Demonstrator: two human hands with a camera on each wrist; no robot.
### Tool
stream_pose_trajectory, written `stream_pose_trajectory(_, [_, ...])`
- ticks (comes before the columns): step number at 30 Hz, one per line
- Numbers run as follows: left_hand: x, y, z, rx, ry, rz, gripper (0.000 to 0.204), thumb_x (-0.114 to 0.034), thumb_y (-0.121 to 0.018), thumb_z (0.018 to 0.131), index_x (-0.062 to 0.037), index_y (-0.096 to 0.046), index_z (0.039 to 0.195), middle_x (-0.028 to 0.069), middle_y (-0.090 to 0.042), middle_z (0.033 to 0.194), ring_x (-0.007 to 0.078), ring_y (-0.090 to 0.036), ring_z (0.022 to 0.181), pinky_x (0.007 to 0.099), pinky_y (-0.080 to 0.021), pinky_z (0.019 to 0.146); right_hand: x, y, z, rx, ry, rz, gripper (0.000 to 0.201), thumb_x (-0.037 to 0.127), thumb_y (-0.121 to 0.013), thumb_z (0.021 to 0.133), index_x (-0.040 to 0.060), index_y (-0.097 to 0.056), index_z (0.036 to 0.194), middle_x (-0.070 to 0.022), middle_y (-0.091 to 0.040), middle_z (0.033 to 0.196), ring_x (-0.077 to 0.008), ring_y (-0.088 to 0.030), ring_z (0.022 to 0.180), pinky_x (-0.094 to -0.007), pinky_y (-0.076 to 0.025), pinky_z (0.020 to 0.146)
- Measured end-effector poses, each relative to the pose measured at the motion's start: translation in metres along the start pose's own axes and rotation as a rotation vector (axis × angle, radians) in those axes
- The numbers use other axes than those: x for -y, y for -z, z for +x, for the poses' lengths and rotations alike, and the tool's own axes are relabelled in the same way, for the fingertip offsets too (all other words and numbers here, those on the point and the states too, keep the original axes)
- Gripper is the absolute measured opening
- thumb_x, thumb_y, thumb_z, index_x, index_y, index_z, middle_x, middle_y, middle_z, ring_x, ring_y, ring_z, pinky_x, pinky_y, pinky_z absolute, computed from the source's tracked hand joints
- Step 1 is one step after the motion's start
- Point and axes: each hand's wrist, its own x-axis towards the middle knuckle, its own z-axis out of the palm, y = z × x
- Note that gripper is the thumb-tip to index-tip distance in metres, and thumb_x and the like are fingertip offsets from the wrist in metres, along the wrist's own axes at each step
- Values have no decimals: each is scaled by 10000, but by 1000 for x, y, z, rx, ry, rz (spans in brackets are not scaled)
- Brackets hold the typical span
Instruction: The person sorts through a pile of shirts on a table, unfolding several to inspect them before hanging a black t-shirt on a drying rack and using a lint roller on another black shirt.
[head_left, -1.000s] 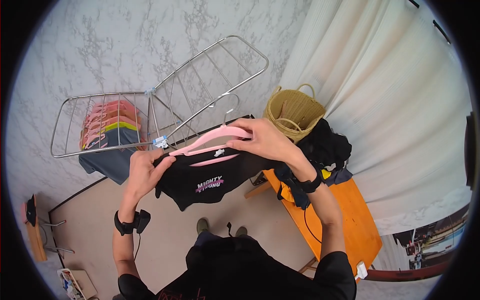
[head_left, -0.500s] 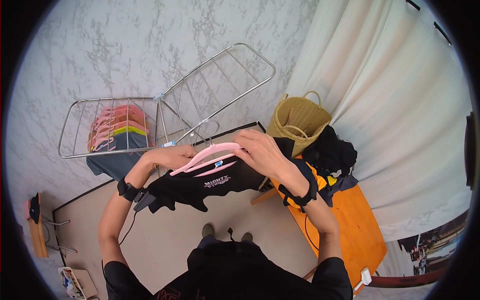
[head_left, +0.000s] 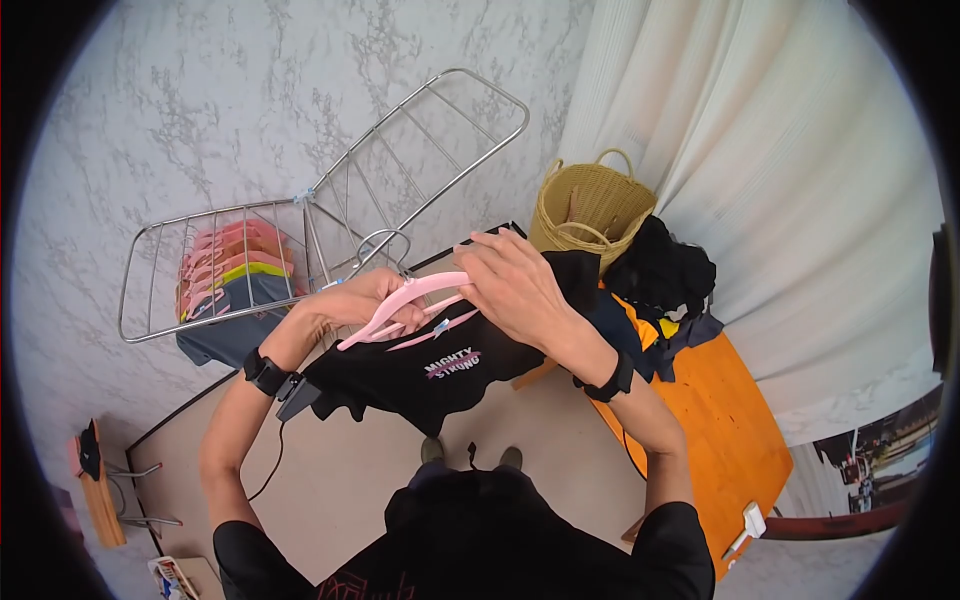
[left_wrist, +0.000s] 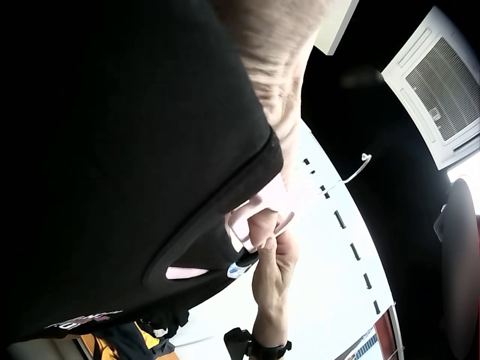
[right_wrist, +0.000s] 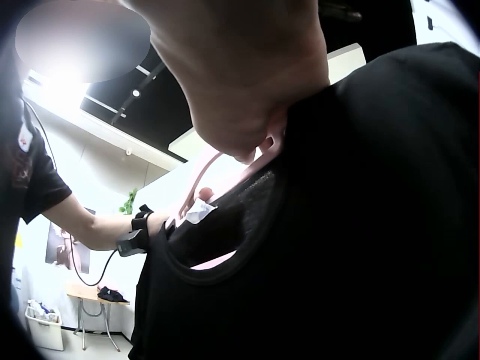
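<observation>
A black shirt (head_left: 455, 385) with a white and pink print hangs spread on a pink hanger (head_left: 400, 300), whose metal hook points up toward the rack. My left hand (head_left: 370, 298) reaches behind the hanger's left half, fingertips showing through its opening. My right hand (head_left: 515, 295) pinches the hanger's right arm beside the collar. In the left wrist view the pink hanger (left_wrist: 262, 199) lies between the hands, and the shirt (left_wrist: 112, 172) covers much of the frame. In the right wrist view the collar (right_wrist: 262, 247) hangs below my right hand (right_wrist: 240, 90).
A metal drying rack (head_left: 330, 190) against the wall holds several pink hangers and a grey garment (head_left: 235, 325). At right stand a woven basket (head_left: 590, 205) and an orange table (head_left: 715, 430) with dark and yellow clothes (head_left: 660, 275). A small stool-like table (head_left: 98, 495) stands far left.
My left hand has left the shirt's left shoulder and moved right, behind the hanger's middle. The shirt's left side now droops, and my right hand's outer fingers have lifted.
</observation>
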Motion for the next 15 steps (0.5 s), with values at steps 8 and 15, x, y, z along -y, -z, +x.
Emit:
stream_pose_trajectory(8, [24, -6, 11, -112, -56, -55, 361, -306, -706, 898, 12, -653, 1061, -37, -610, 816, 26, -510, 692, 207, -397, 563, -1, -1, -8, 44, -38, -10, 315, 189, -629, 882, 29, -601, 1153, -84, -636, 1174, -259, -541, 1200, -450, -413, 1046])
stream_pose_trajectory(15, [11, -12, 13, -34, -101, 150, 252, -239, -738, 861, 8, -713, 904, 22, -649, 700, 48, -513, 632, 250, -397, 529, 1, -7, -16, 52, -34, 9, 338, 205, -633, 882, 23, -605, 1166, -103, -642, 1154, -261, -552, 1180, -445, -424, 1036])
